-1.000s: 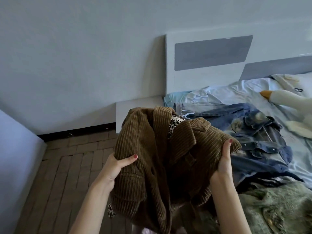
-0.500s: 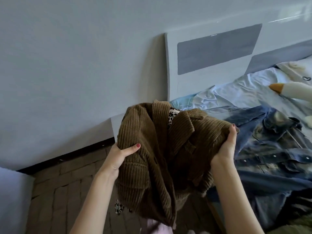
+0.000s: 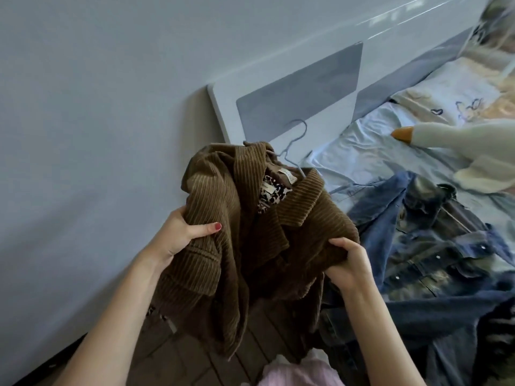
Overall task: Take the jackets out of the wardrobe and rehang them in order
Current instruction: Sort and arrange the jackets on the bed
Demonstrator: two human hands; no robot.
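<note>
Bed fills the right side, pale blue sheet, white headboard with grey panels against the wall. On it: a denim jacket spread open, a plush goose near the pillow end, and more dark clothing bunched at the lower right edge, too blurred to name. Brick-pattern floor below, beside the bed. Task item in hand: brown corduroy jacket, leopard-print lining showing at the neck, held up in the air between wall and bed, not resting on anything. It sits on a thin blue wire hanger, hook sticking up above the collar. Left hand grips the left shoulder fabric, thumb over the front, fingers curled behind. Right hand clamps a bunched fold at the right shoulder, fingers wrapped round the cloth. Judgement: jacket is being straightened on the hanger before going back to the wardrobe, which is out of view. Risks: both grips are on cloth, not on the hanger, so a tug could slide a shoulder off the wire arm and drop the hanger out; heavy corduroy could tilt the thin hanger; trailing hem may snag on the denim jacket.
</note>
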